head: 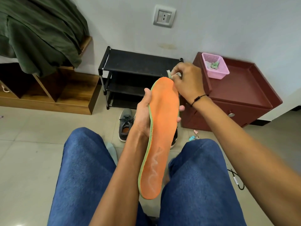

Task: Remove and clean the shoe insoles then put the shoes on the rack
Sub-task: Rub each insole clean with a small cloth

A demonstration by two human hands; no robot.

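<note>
Head view: left hand [143, 115] raised between blue-jeaned knees [84, 168], palm turned inward, grip closed along the edge of one orange insole [160, 131] with a green rim, thumb on the near edge, fingertips [181, 108] curling around the far side. Insole held upright and slightly tilted, toe end up, heel end down between the thighs. Right hand [187, 80] reaching in from the right, wrist bent, black cord bracelet [197, 98] on it, grip pinched shut on a small pale cloth [169, 74] pressed at the insole's toe end. Faded white lettering near the heel, not readable. One grey shoe [126, 123] on the tiled floor [29, 132] behind the left hand, a second shoe [174, 139] mostly hidden behind the insole. One black three-tier shoe rack [138, 66] against the wall. One pink basket [215, 66] on a maroon cabinet [241, 88] to its right.
</note>
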